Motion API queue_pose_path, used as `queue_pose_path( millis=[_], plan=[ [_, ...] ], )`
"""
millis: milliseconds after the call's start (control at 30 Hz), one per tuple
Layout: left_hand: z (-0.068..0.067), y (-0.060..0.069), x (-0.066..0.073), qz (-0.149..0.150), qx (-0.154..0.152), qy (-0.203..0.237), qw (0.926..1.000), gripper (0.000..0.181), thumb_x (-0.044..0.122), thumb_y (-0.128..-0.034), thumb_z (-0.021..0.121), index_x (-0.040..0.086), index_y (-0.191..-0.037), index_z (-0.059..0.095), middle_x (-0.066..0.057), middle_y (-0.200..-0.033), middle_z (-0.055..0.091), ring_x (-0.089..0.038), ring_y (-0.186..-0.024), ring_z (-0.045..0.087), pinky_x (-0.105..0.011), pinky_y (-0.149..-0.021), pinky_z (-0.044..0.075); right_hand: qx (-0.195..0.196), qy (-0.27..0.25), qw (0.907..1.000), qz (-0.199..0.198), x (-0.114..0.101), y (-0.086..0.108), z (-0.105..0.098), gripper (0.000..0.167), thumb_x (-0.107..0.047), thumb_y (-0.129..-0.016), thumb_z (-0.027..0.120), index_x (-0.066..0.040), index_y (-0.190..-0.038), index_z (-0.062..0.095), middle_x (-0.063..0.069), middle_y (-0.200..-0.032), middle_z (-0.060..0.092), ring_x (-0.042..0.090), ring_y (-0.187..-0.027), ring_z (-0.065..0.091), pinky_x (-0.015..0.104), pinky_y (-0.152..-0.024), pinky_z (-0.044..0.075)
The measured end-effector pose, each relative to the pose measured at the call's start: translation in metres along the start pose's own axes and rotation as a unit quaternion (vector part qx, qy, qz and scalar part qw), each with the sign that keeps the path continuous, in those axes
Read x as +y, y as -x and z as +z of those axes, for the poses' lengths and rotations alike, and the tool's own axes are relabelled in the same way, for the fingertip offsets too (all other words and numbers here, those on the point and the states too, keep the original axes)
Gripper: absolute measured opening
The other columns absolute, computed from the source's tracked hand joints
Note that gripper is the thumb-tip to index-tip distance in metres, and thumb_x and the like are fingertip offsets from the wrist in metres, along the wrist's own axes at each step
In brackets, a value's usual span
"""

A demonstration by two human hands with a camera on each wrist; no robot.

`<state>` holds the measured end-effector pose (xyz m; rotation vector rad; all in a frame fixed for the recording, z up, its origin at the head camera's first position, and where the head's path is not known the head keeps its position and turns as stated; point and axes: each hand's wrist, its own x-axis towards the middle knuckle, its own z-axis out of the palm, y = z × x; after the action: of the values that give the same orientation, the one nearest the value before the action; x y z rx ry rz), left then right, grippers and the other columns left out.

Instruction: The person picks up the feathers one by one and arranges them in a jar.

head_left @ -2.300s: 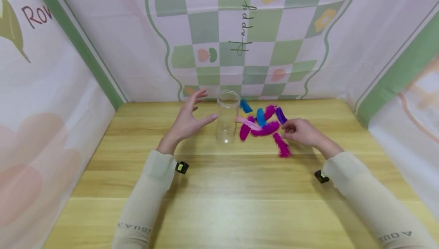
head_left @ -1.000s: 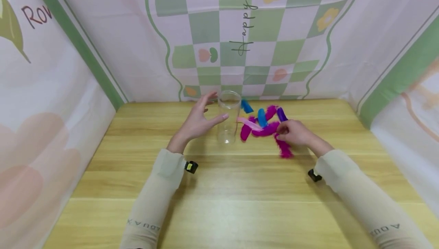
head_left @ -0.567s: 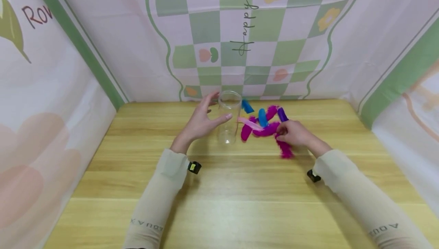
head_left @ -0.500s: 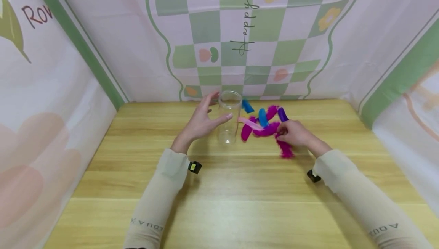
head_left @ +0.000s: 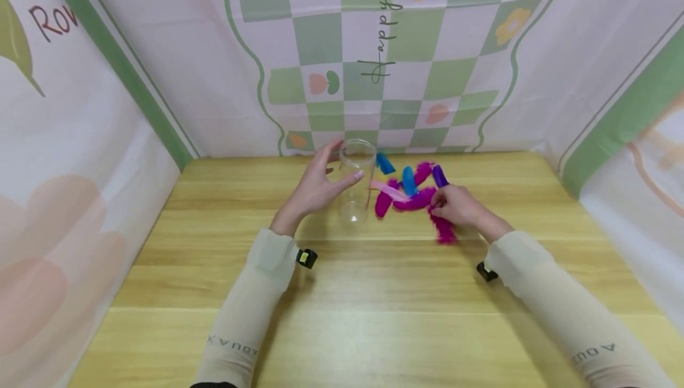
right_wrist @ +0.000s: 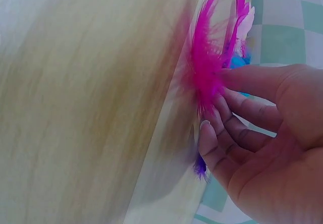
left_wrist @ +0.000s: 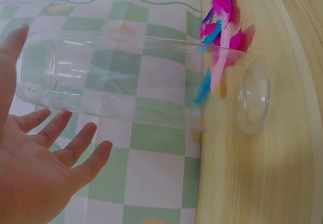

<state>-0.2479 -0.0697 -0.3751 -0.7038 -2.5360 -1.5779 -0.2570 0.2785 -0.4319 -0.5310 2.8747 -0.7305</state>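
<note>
"Hands?"
"The left hand [head_left: 315, 189] is spread partly around an upright, clear cylindrical jar [head_left: 356, 198], contact unclear. The right hand [head_left: 459, 204] curls at a fluffy magenta feather [head_left: 443, 231]; pinched or not, I can't tell."
"Progress?"
"Early, I'd judge: the loose blue, pink and magenta feathers [head_left: 415, 200] lie outside the jar, between both hands, on the wooden desk [head_left: 374, 316]."

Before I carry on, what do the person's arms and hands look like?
The left hand and right hand are bare. The left sleeve and right sleeve are cream, with dark lettering. A left black device, with a yellow patch, and a right black device show at the cuffs.
</note>
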Motion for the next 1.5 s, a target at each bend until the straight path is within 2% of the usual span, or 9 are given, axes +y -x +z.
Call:
queue_pose_path(
  millis=[167, 433, 667, 733, 967, 1233, 1367, 1500],
  plan=[
    [0.002, -0.001, 0.0, -0.009, -0.003, 0.005, 0.9999, 0.091, 0.051, -0.092, 0.073, 0.018, -0.162, 0.026, -0.006, -0.159, 0.039, -0.025, -0.138, 0.047, -0.043, -0.111, 0.043, 0.0, 0.004, 1.0, 0.003, -0.002, -0.001, -0.001, 0.009, -0.003, -0.088, 0.073, 0.005, -0.092, 0.073, 0.012, -0.083, 0.072, 0.024, -0.075, 0.063, 0.044, -0.074, 0.055],
    [0.007, -0.002, 0.002, -0.023, -0.002, 0.018, 0.9996, 0.098, 0.057, -0.0896, 0.073, 0.018, -0.163, 0.022, -0.01, -0.159, 0.036, -0.032, -0.137, 0.046, -0.056, -0.109, 0.043, -0.007, -0.001, 0.9999, 0.008, -0.008, 0.0, -0.002, 0.008, -0.004, -0.091, 0.073, 0.004, -0.089, 0.073, 0.01, -0.083, 0.072, 0.022, -0.074, 0.062, 0.041, -0.071, 0.053],
    [0.013, -0.004, 0.002, -0.023, 0.006, 0.019, 0.9995, 0.099, 0.056, -0.0891, 0.075, 0.015, -0.162, 0.023, -0.008, -0.156, 0.04, -0.03, -0.134, 0.047, -0.05, -0.108, 0.045, -0.01, -0.002, 0.9998, 0.019, -0.001, -0.001, 0.001, 0.01, -0.008, -0.091, 0.074, 0.0, -0.086, 0.073, 0.006, -0.08, 0.071, 0.021, -0.072, 0.06, 0.037, -0.069, 0.05],
    [0.014, -0.005, 0.003, -0.024, 0.008, 0.019, 0.9995, 0.098, 0.056, -0.0893, 0.074, 0.015, -0.162, 0.023, -0.007, -0.155, 0.041, -0.029, -0.133, 0.048, -0.05, -0.108, 0.045, -0.011, -0.001, 0.9998, 0.017, -0.006, 0.0, -0.001, 0.01, -0.008, -0.091, 0.074, 0.001, -0.087, 0.073, 0.007, -0.08, 0.071, 0.021, -0.072, 0.06, 0.037, -0.069, 0.05],
    [0.018, -0.007, 0.001, -0.02, 0.013, 0.02, 0.9995, 0.091, 0.053, -0.091, 0.074, 0.015, -0.16, 0.028, -0.006, -0.149, 0.046, -0.028, -0.13, 0.049, -0.05, -0.109, 0.044, -0.012, -0.005, 0.9998, 0.016, -0.005, 0.001, 0.0, 0.012, -0.008, -0.093, 0.073, 0.002, -0.087, 0.073, 0.007, -0.08, 0.071, 0.021, -0.072, 0.059, 0.037, -0.068, 0.05],
    [0.02, -0.008, 0.001, -0.008, 0.013, 0.015, 0.9998, 0.08, 0.049, -0.0945, 0.071, 0.013, -0.156, 0.034, -0.006, -0.144, 0.049, -0.02, -0.121, 0.05, -0.041, -0.108, 0.045, -0.007, -0.001, 0.9999, 0.015, -0.004, -0.001, 0.001, 0.01, -0.008, -0.091, 0.074, 0.0, -0.084, 0.072, 0.004, -0.077, 0.07, 0.02, -0.071, 0.059, 0.036, -0.068, 0.049],
    [0.02, -0.008, 0.001, -0.007, 0.012, 0.014, 0.9998, 0.078, 0.049, -0.0961, 0.069, 0.012, -0.155, 0.034, -0.007, -0.143, 0.05, -0.021, -0.12, 0.05, -0.042, -0.107, 0.046, -0.006, 0.001, 0.9999, 0.014, -0.002, -0.001, 0.002, 0.01, -0.008, -0.091, 0.074, -0.001, -0.084, 0.073, 0.003, -0.077, 0.07, 0.02, -0.071, 0.059, 0.036, -0.069, 0.049],
    [0.021, -0.009, 0.001, -0.003, 0.012, 0.022, 0.9997, 0.076, 0.049, -0.0973, 0.068, 0.012, -0.155, 0.034, -0.009, -0.145, 0.049, -0.028, -0.122, 0.05, -0.048, -0.107, 0.046, -0.005, 0.002, 0.9999, 0.013, -0.002, -0.002, 0.002, 0.009, -0.008, -0.09, 0.073, -0.001, -0.084, 0.074, 0.003, -0.076, 0.07, 0.02, -0.071, 0.059, 0.036, -0.07, 0.049]
  ],
)
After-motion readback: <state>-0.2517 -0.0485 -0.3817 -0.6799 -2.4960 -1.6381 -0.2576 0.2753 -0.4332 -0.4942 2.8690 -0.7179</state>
